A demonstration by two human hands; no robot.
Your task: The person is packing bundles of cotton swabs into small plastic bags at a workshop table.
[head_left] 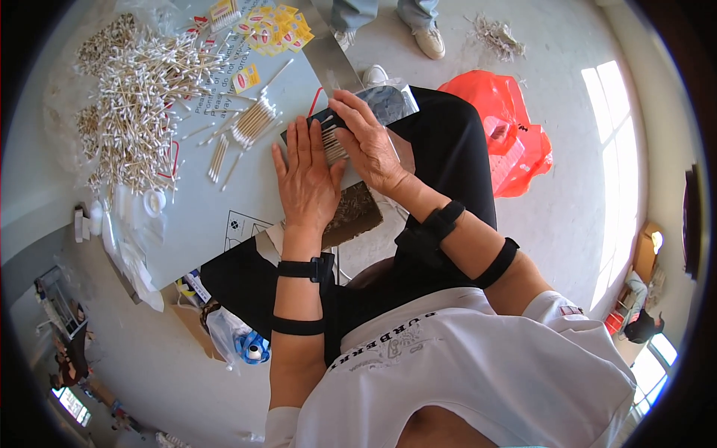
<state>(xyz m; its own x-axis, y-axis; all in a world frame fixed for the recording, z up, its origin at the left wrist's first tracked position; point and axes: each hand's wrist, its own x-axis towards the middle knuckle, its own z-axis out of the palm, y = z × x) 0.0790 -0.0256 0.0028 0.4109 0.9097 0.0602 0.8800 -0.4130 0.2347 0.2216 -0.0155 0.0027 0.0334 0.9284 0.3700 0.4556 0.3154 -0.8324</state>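
Observation:
A small row of cotton swabs lies on a dark flat surface at the table's edge, between my two hands. Flat beside it on the left is my left hand, open, its fingers straight and its thumb toward the swabs. My right hand borders the row on the other side, open, with its fingers stretched forward and its thumb tip by the swabs. Parts of the row are hidden under the hands. Left of them, a neat bundle of swabs and a few loose swabs rest on the grey table.
A big heap of cotton swabs covers the table's left side. Yellow-and-white packets lie at the far edge. An open cardboard box stands below my hands. Right of my leg sits a red plastic bag. Another person's shoes are beyond the table.

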